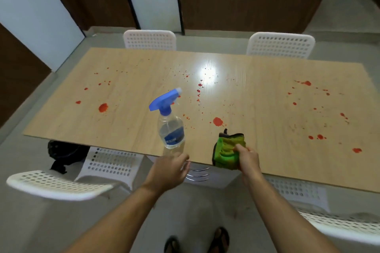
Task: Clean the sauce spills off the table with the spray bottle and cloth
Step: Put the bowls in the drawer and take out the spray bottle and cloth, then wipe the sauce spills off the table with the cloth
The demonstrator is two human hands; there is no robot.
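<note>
A clear plastic spray bottle with a blue trigger head and blue label (170, 127) stands upright at the near edge of the light wood-grain table (133, 129), slightly left of centre. The left hand (170, 167) sits just below the bottle's base with relaxed fingers, holding nothing; whether it touches the bottle cannot be told. The right hand (245, 159) grips a crumpled green and yellow cloth with a dark border (228, 150), which lies on the near edge just right of the bottle. Red sauce spills (218, 121) are scattered across the whole top: a large blot just beyond the cloth, another on the left, and many drops on the far right. No wiping shows yet, so the task looks barely begun.

The bottle stands so close to the edge that a clumsy grab could tip it off toward the floor. Wiping dry before spraying would likely smear the blots wider. 4 white perforated plastic chairs (150, 40) ring the table.
</note>
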